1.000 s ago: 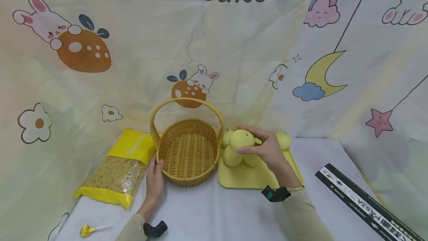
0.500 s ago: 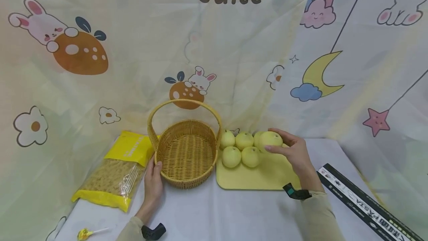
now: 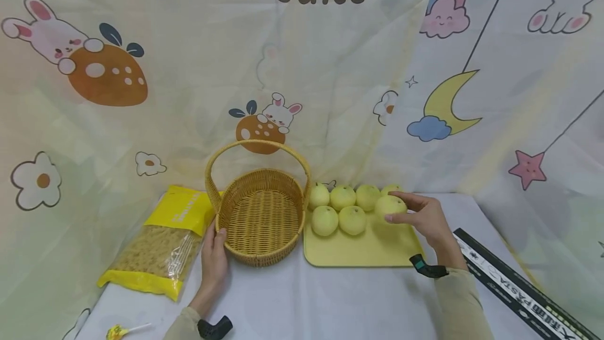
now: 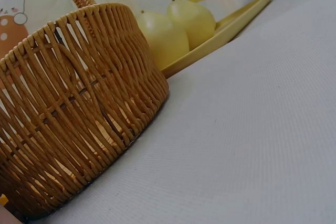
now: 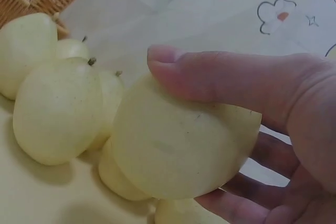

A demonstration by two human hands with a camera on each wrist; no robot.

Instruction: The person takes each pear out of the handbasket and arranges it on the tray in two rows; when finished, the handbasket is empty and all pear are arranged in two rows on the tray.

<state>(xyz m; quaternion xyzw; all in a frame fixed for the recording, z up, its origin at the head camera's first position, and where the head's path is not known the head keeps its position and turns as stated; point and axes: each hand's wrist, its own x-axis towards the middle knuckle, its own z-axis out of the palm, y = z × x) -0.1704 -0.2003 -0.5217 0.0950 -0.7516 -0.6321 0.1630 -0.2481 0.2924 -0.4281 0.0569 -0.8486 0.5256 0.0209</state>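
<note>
My right hand grips a pale yellow-green pear over the right part of the yellow tray. In the right wrist view the thumb lies over this pear and the fingers curl beneath it. Several more pears sit in two rows at the left and back of the tray; one at the back right is partly hidden. My left hand holds the left side of a round wicker basket with a tall handle. Only a sliver of that hand shows in the left wrist view.
Left of the basket lies a yellow bag of pasta. A lollipop is near the front left. To the right lies a long black-and-white pasta box. A printed cloth hangs behind the white table.
My right hand has carried the pear rightward from the tray's left part to its right part, then slightly lower. The left hand keeps its place at the basket. The head view has shifted slightly.
</note>
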